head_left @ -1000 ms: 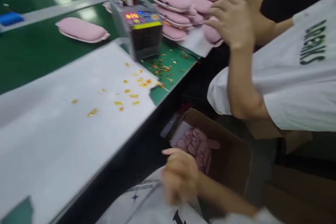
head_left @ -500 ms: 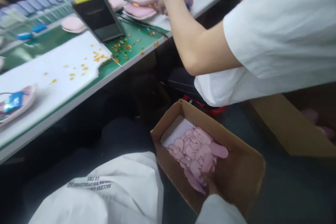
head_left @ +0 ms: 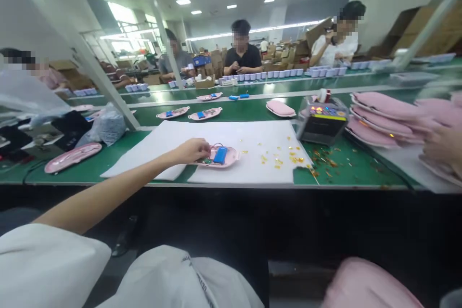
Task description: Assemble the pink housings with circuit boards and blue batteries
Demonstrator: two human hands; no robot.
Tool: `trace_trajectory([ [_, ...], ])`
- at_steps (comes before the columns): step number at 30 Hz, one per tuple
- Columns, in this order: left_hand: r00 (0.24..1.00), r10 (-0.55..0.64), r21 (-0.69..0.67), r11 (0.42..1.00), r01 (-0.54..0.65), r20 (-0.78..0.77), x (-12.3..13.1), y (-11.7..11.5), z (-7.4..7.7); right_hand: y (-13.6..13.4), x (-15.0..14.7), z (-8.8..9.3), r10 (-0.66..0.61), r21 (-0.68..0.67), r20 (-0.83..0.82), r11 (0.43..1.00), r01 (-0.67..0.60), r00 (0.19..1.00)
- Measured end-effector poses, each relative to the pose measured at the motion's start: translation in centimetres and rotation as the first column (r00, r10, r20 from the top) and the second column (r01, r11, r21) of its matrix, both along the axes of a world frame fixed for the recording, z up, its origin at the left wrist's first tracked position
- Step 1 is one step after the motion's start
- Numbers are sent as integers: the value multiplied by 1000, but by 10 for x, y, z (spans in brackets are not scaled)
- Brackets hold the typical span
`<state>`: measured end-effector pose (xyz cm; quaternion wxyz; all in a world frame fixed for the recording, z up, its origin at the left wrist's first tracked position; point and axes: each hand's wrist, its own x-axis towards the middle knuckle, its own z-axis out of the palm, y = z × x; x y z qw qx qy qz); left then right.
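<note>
My left hand (head_left: 195, 150) reaches over the table with its fingers curled onto the left end of an open pink shell (head_left: 233, 158). Inside that shell lie a blue battery pack (head_left: 220, 155), a thin wire and a bit of green circuit board beside my fingertips. At the bottom right a smooth pink cover (head_left: 371, 284) is raised in front of the table edge, blurred and cut off by the frame. My right hand does not show; whatever supports the cover is hidden.
White foam sheet (head_left: 249, 132) carries scattered yellow scraps (head_left: 277, 161). To the right stand a black-fronted device (head_left: 323, 127) with lit display and stacked pink shells (head_left: 378, 118), near a co-worker's hand (head_left: 445, 149). More open shells (head_left: 205, 113) lie behind; several people sit across.
The view has swung up and left from the cardboard box of pink pieces to the table. My left hand now shows at the open shell, and a pink cover has come up at bottom right.
</note>
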<state>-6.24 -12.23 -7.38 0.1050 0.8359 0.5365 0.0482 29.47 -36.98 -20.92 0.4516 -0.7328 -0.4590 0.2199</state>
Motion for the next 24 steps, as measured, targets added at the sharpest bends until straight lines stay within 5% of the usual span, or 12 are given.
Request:
trace_trajectory([
  [3, 991, -92, -2, 996, 93, 100, -11, 1, -5, 74, -21, 63, 289, 94, 51, 952, -293, 956],
  [6, 965, -173, -14, 984, 179, 194, -19, 6, -9, 170, -71, 112, 614, 177, 19, 775, -607, 789],
  [8, 941, -212, -18, 974, 225, 262, -26, 12, -12, 223, -105, 128, 724, 186, -59, 685, -705, 687],
  [10, 878, -125, -44, 986, 164, 461, -36, 17, -14, 258, -131, 130, 738, 167, -163, 674, -719, 654],
  [11, 796, -28, -93, 990, 105, 605, -42, 18, -14, 269, -140, 129, 734, 151, -221, 676, -721, 642],
  [14, 383, 279, -326, 943, 64, 881, -63, 17, -14, 285, -157, 126, 709, 47, -326, 673, -738, 626],
  [16, 252, 334, -368, 925, 100, 908, -73, 11, -13, 291, -170, 128, 631, 38, -311, 755, -654, 711],
  [19, 244, 266, -281, 959, 26, 933, -75, 1, -15, 294, -196, 134, 398, 177, -450, 917, -357, 799],
  [21, 258, 177, -171, 984, -48, 950, -70, -4, -19, 289, -212, 135, 312, 169, -583, 950, -264, 750],
  [24, 324, -42, 129, 959, -251, 945, -60, -6, -26, 270, -227, 130, 342, 160, -581, 938, -308, 738],
])
